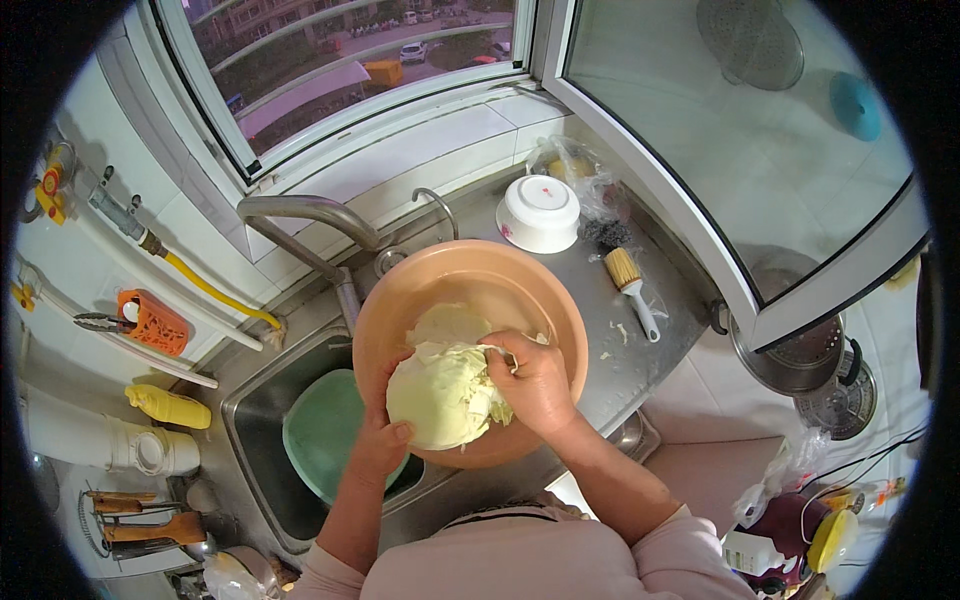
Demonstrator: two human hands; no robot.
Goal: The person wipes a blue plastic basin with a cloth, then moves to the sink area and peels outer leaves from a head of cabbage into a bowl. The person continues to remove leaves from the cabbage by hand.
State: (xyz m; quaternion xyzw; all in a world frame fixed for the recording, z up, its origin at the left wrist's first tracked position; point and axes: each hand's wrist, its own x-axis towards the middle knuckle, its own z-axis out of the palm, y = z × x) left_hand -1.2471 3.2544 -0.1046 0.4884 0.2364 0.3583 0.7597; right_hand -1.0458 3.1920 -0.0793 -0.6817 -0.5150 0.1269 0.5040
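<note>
A pale green head of cabbage (439, 397) is held over an orange plastic basin (564, 307). My left hand (382, 427) supports it from the left side, thumb near its lower edge. With thumb and forefinger my right hand (529, 379) pinches a leaf edge at the cabbage's upper right. Torn, ragged leaf layers show on the side facing that hand. Behind the cabbage, a loose pale leaf (450, 322) lies in the basin. The palm side of my left hand is partly hidden by the cabbage.
A green basin (322, 435) sits in the steel sink (259, 465) under a curved faucet (315, 210). On the counter are an upturned white bowl (538, 214), a scouring pad (606, 234) and a white-handled brush (634, 292). An open window sash (660, 157) juts in at right.
</note>
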